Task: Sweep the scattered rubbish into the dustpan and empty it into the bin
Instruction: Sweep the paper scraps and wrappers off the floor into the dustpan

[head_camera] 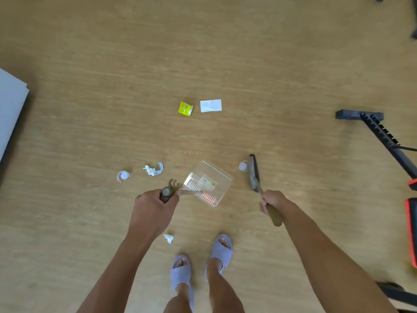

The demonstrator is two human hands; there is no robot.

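My left hand point(155, 205) grips the brown handle of a clear plastic dustpan point(208, 182) that rests on the wooden floor, its mouth facing up and right. My right hand point(272, 201) holds the wooden handle of a dark broom point(253, 171), whose head lies just right of the pan. A small white paper ball point(243, 166) touches the broom head's left side. Scattered rubbish lies around: a yellow wrapper point(185, 108), a flat white paper point(210, 105), a crumpled tissue point(154, 170), a pale curled scrap point(123, 176), and a small white wad point(169, 238) near my feet.
My feet in grey slippers point(200, 260) stand below the pan. A black metal stand point(381, 136) crosses the right side, with a red-edged black object point(411, 229) below it. A white panel point(10, 111) sits at the left edge. No bin is in view.
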